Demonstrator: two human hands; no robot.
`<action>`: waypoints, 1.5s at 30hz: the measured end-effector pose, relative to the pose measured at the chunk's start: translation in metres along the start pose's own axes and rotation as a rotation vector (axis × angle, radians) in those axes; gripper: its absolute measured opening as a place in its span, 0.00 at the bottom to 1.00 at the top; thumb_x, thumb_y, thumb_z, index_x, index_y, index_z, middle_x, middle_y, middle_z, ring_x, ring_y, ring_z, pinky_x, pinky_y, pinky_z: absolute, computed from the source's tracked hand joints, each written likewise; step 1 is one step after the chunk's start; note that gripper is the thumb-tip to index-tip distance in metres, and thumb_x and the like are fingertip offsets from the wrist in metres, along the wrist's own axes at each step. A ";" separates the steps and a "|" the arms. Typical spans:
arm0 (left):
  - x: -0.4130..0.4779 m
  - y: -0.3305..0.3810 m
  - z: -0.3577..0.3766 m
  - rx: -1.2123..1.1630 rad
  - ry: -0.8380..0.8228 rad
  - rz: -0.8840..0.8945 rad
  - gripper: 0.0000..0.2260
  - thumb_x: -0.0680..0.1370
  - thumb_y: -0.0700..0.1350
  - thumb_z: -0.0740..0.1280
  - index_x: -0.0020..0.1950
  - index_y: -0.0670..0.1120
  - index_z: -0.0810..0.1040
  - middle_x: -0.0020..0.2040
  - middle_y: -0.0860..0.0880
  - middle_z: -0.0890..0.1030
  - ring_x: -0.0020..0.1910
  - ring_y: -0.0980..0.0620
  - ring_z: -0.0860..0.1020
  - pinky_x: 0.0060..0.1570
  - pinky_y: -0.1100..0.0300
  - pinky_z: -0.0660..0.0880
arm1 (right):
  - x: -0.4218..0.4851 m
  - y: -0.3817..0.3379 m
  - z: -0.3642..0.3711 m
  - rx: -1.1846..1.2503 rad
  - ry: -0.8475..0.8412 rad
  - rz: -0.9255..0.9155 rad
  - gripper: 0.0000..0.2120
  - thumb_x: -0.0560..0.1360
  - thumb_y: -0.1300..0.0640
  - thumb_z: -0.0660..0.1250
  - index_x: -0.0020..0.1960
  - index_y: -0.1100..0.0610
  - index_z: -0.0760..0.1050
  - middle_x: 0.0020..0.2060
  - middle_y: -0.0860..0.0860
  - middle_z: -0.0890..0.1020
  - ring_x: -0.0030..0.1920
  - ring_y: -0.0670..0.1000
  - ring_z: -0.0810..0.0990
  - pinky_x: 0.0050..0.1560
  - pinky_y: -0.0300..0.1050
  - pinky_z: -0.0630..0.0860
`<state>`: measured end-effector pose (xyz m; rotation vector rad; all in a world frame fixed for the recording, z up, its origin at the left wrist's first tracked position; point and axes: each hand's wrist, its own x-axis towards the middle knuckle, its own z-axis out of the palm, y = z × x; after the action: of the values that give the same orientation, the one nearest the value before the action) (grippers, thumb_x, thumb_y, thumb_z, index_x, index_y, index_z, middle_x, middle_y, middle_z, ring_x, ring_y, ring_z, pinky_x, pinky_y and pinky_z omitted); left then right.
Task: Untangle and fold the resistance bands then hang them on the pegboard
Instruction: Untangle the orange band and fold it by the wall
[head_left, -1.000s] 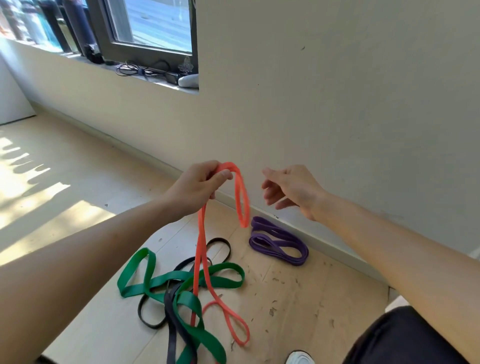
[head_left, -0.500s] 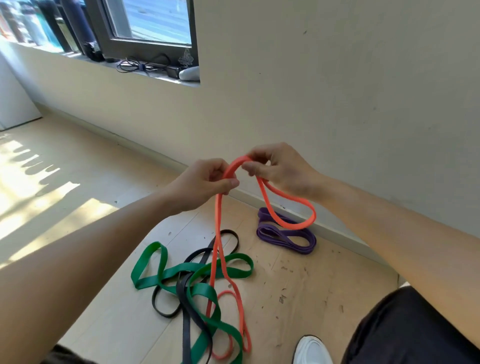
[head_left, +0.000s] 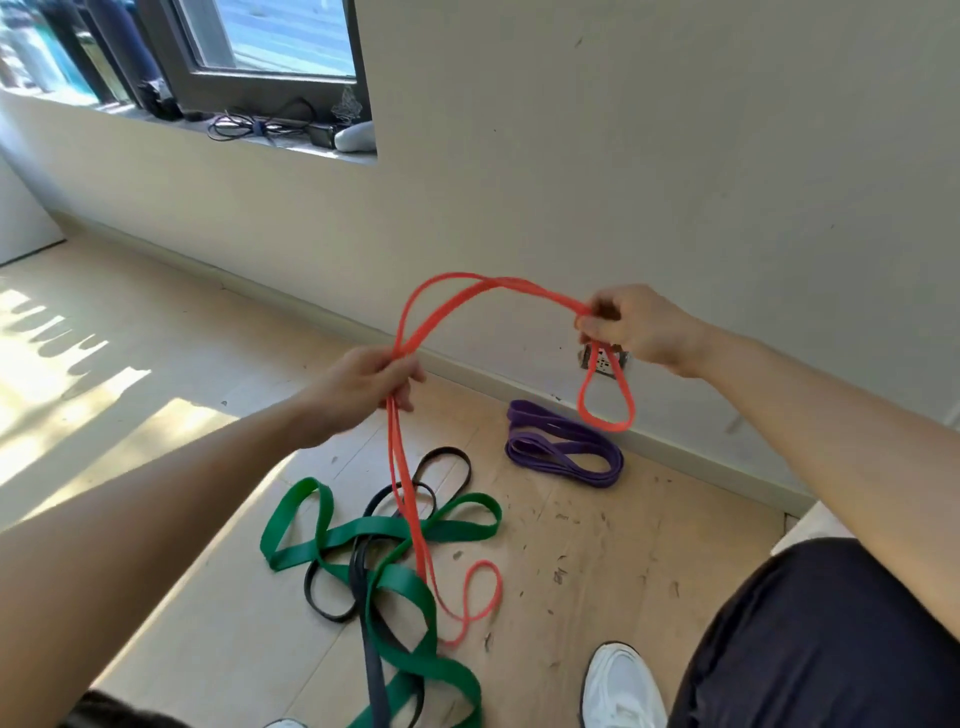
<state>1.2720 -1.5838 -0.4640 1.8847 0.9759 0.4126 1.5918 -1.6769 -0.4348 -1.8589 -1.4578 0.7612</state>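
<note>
holding one orange band (head_left: 452, 283) up between two hands, the person stands over the floor (head_left: 613, 540) in the single head view. the left hand (head_left: 363, 387) is clenched around the doubled orange strands, which drop from it to the floor and end in a small loop lying beside the tangle. the right hand (head_left: 631, 325) pinches the same band higher and further right, with a short loop hanging below its fingers; between the hands the two strands arch upward.

four bands count out in all: the one orange in hand, one green band (head_left: 363, 540) and one black band (head_left: 374, 608) twisted through each other on the floor under the left arm, and one purple band (head_left: 563, 452) folded in a neat bundle, lying apart near the skirting board.

the wall (head_left: 649, 156) runs close behind the right hand, with an outlet partly hidden by the hanging loop. the windowsill (head_left: 291, 137) at upper left holds cables and small items. two white shoes show at the bottom edge, one (head_left: 621, 686) just right of the tangle, the other barely in view. open floor lies to the left, sunlit, and between the tangle and the purple bundle.
</note>
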 end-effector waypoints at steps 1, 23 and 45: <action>0.002 0.008 -0.002 -0.072 0.069 0.024 0.12 0.86 0.45 0.58 0.52 0.43 0.79 0.38 0.46 0.77 0.43 0.45 0.81 0.53 0.51 0.79 | 0.000 0.005 0.002 -0.068 -0.076 0.013 0.03 0.79 0.63 0.68 0.47 0.58 0.79 0.42 0.55 0.83 0.43 0.53 0.80 0.42 0.42 0.76; -0.010 0.050 -0.016 -0.238 0.202 0.239 0.08 0.83 0.43 0.66 0.50 0.43 0.85 0.33 0.48 0.72 0.33 0.55 0.71 0.36 0.64 0.71 | -0.008 -0.028 0.049 0.289 -0.350 -0.122 0.06 0.75 0.63 0.73 0.52 0.58 0.82 0.41 0.54 0.86 0.45 0.51 0.85 0.51 0.43 0.79; -0.011 0.007 -0.043 0.019 0.108 0.047 0.10 0.76 0.47 0.74 0.52 0.41 0.85 0.38 0.47 0.77 0.37 0.52 0.74 0.41 0.60 0.73 | -0.015 -0.019 0.061 -0.027 -0.456 0.008 0.05 0.78 0.64 0.68 0.53 0.63 0.80 0.42 0.56 0.85 0.39 0.50 0.84 0.35 0.39 0.76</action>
<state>1.2412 -1.5684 -0.4351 1.9221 1.0113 0.5396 1.5298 -1.6799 -0.4568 -1.7843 -1.7396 1.2351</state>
